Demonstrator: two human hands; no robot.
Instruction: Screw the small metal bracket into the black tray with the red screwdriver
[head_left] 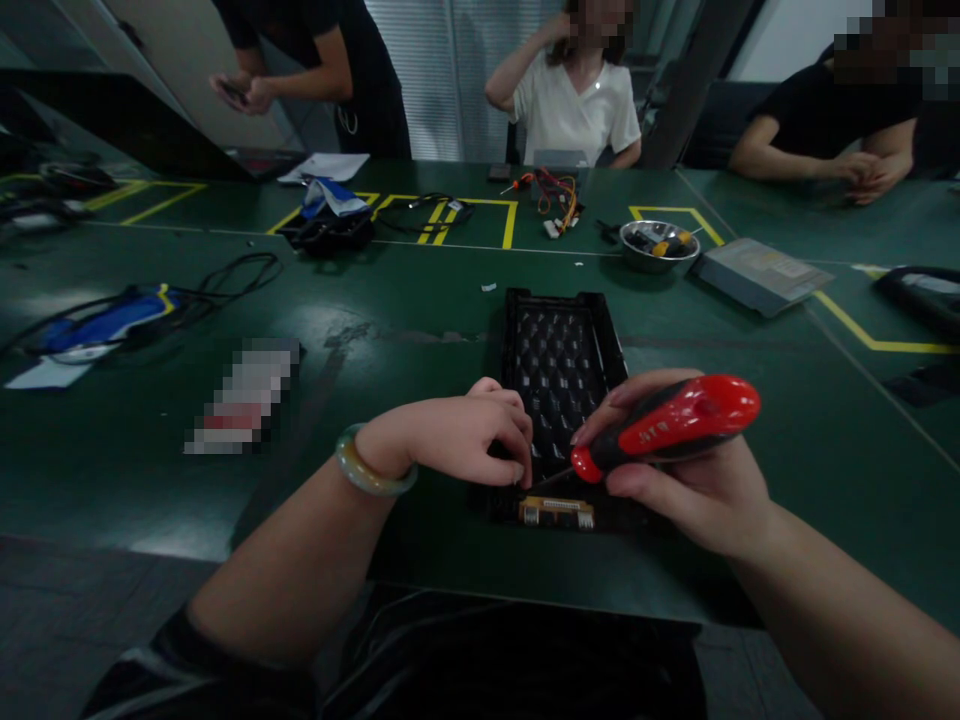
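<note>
My right hand is wrapped round a screwdriver with a red and black handle. Its thin shaft slants down to the left, towards the near left corner of a black plastic case with a patterned inner floor. Bent over that same corner is my left hand, its thumb and fingers pinched together by the shaft's tip; what they hold, if anything, is hidden. Along the near end of the case sits a small circuit board with metal connectors. A greenish bangle circles my left wrist.
A steel bowl of tools and a grey flat box stand to the right. Cables lie further back. To the left are a blurred-out phone-sized item and a blue pouch. Three people are across the green table.
</note>
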